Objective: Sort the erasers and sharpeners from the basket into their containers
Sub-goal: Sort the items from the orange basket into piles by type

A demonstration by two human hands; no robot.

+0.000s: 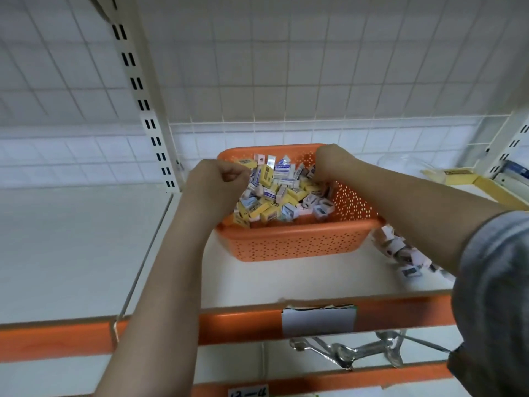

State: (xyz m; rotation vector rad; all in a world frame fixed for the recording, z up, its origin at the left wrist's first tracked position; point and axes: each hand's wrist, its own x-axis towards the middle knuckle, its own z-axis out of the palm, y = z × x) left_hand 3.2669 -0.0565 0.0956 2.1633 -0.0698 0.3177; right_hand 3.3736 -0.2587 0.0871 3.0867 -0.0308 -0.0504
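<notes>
An orange perforated basket (289, 242) stands on the white shelf, heaped with small yellow boxes (266, 174) and white-and-blue boxes (282, 169). My left hand (220, 176) hovers over the basket's left rim with its fingers curled into a fist; nothing shows inside it. My right hand (329, 163) is at the basket's far right, knuckles up, fingers curled down into the pile. Its fingertips are hidden among the boxes, so a hold cannot be made out.
Several small white boxes (400, 250) lie loose on the shelf right of the basket, partly under my right forearm. A yellow cardboard box (486, 187) sits at the far right. An orange shelf edge carries a label (317, 320). Metal hooks (343, 352) lie on the shelf below.
</notes>
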